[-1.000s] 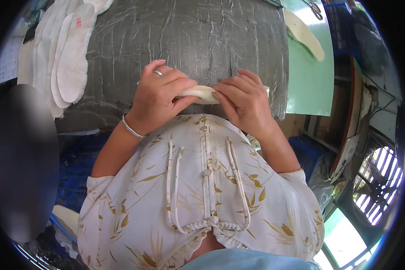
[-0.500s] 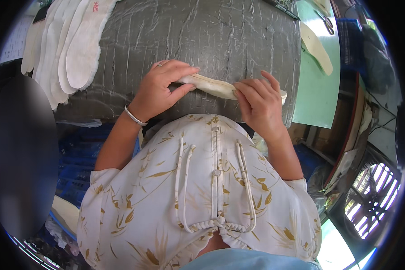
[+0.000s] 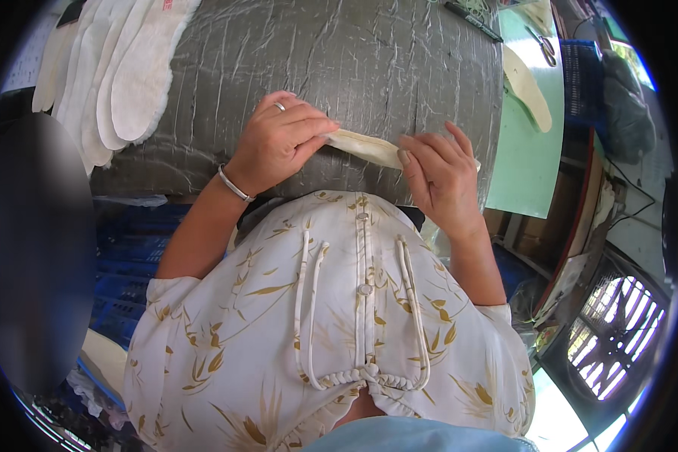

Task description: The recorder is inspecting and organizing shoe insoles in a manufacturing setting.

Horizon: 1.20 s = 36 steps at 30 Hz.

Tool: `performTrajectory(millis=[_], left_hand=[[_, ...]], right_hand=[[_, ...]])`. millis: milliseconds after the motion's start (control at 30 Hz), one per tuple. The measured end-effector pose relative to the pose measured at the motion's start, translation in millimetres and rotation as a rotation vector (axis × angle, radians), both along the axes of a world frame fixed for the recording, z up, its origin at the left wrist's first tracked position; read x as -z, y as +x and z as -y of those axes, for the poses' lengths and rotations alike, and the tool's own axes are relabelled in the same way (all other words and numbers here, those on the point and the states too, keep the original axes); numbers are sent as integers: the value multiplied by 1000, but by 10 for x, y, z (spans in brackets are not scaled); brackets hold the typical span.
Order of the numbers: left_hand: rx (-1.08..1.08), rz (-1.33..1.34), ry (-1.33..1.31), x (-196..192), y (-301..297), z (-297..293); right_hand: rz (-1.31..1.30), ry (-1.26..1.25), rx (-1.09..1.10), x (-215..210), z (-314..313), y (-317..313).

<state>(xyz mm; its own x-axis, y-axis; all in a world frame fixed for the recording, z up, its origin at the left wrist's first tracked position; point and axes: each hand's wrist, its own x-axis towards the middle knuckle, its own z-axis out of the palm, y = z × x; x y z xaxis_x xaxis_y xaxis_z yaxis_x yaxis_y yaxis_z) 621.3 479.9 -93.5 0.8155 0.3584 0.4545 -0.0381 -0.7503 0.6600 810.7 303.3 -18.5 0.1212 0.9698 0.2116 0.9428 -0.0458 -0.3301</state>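
Observation:
Between my hands is a cream-white insole (image 3: 365,148), held edge-on above the near part of the plastic-wrapped table (image 3: 279,60). My left hand (image 3: 282,139) pinches its left end between thumb and fingers. Toward the other end, my right hand (image 3: 441,169) grips it with the thumb below and fingers on top; the little finger sticks out. A short tip of the insole shows past the right hand. Its far face is turned away from me. At the upper left of the table lies an overlapping row of fluffy white insoles (image 3: 139,87).
To the right, a pale green board (image 3: 531,169) carries a cream insole shape (image 3: 527,87) and scissors (image 3: 542,47). A dark pen (image 3: 474,21) lies at the table's far right. Blue crates (image 3: 120,264) stand below left; a fan (image 3: 618,335) is at lower right.
My left hand has shifted slightly right and its grip now sits at the very end of the insole. The insole looks thinner, turned more edge-on. My right hand keeps its hold.

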Motion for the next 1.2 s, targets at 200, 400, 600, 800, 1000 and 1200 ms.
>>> performTrajectory(millis=[200,400,600,800,1000,1200], left_hand=[[48,-32,-89,23,-37,10],[103,-101,-637,130,-188,-16],[148,-65,-813,124,-155,-101],[278,139,-1167,12,91,-105],[144,376,-1097,-609,528,-69],[-65,263,-549,-1352,818,-21]], right_hand=[[6,0,-46,28,-290,-304],[43,-4,-100,205,-346,-275],[-51,57,-63,102,-350,-165],[-413,89,50,-263,-357,43],[-1095,293,218,-348,-420,149],[-1535,437,-86,-323,-622,385]])
